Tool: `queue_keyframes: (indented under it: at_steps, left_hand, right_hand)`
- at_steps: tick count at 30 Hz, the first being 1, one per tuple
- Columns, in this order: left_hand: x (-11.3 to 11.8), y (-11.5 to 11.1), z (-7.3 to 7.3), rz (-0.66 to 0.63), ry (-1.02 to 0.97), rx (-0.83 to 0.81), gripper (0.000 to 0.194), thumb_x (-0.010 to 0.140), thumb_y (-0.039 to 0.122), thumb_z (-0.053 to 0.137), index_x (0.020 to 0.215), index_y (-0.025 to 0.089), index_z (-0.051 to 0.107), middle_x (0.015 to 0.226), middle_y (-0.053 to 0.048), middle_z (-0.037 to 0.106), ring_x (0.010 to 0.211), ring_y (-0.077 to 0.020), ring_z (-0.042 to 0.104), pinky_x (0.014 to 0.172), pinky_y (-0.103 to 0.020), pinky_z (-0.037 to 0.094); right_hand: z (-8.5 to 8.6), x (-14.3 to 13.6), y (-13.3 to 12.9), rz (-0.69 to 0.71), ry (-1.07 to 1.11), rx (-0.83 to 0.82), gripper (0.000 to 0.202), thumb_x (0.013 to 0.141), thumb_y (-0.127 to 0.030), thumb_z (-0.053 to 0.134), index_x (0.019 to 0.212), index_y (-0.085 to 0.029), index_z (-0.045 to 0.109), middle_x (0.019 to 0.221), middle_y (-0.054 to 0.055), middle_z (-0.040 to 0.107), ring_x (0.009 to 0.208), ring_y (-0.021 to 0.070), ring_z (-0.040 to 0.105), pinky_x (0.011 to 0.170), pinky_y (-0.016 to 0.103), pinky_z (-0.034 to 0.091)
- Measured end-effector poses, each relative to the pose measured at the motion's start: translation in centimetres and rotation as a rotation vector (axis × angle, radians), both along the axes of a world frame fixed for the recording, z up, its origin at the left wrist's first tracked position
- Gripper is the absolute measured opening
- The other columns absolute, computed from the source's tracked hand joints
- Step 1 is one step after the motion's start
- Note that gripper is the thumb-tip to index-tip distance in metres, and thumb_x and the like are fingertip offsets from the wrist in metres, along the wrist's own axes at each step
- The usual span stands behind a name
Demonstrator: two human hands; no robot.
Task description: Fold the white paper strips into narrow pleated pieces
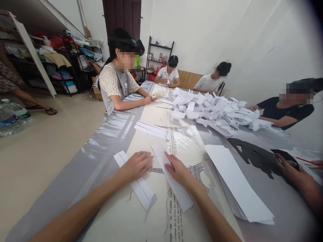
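Possibly, with left hand [137, 165] and right hand [178, 170] fingers loosely spread, uneven pressure could skew the plain paper strip [182, 198].

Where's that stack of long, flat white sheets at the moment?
In the head view, the stack of sheets lies to the right of the right hand, nearer the camera than the heap of loose white paper.

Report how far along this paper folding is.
Looks done: the heap of folded paper, and perhaps the far creased strip and near creased strip. In hand: the right hand is on a plain strip; the left hand is over the near creased strip. Apparently left: the stack of flat sheets on the right, too overlapped to count.
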State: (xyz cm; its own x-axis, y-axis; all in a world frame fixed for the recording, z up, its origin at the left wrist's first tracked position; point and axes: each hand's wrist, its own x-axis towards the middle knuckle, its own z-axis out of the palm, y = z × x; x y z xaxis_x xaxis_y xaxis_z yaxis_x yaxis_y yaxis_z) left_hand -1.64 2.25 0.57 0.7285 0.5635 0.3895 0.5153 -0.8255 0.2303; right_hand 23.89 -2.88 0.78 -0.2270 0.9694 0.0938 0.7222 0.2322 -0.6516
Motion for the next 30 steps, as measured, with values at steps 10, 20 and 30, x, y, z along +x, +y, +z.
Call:
queue_keyframes:
  at_steps: [10, 20, 30]
  left_hand:
    - [0.5, -0.1, -0.2, -0.070, 0.056, 0.005, 0.033, 0.108, 0.035, 0.039, 0.132, 0.021, 0.058, 0.138, -0.013, 0.058, 0.130, -0.0271, 0.053, 0.107, -0.046, 0.042]
    - [0.5, -0.1, -0.8, -0.082, 0.026, 0.018, 0.034, 0.107, 0.035, 0.042, 0.135, 0.021, 0.056, 0.137, -0.013, 0.058, 0.130, -0.0281, 0.052, 0.106, -0.046, 0.042]
    - [0.5, -0.1, -0.8, -0.071, 0.093, 0.036, 0.036, 0.108, 0.036, 0.041, 0.137, 0.018, 0.054, 0.139, -0.015, 0.056, 0.132, -0.0299, 0.051, 0.107, -0.048, 0.041]
  right_hand:
    - [-1.3, -2.0, -0.3, -0.089, -0.022, 0.227, 0.045, 0.095, -0.018, 0.048, 0.140, -0.021, 0.056, 0.124, 0.012, 0.057, 0.093, 0.0221, 0.066, 0.076, 0.038, 0.061]
    - [-0.4, -1.5, 0.0, -0.224, 0.033, 0.244, 0.029, 0.090, -0.017, 0.061, 0.116, -0.019, 0.074, 0.087, 0.004, 0.078, 0.071, 0.0194, 0.072, 0.076, 0.036, 0.062]
    - [-0.2, -2.2, -0.6, -0.109, -0.108, 0.331, 0.030, 0.097, -0.015, 0.051, 0.108, -0.024, 0.077, 0.136, 0.010, 0.066, 0.117, 0.0301, 0.067, 0.092, 0.048, 0.060]
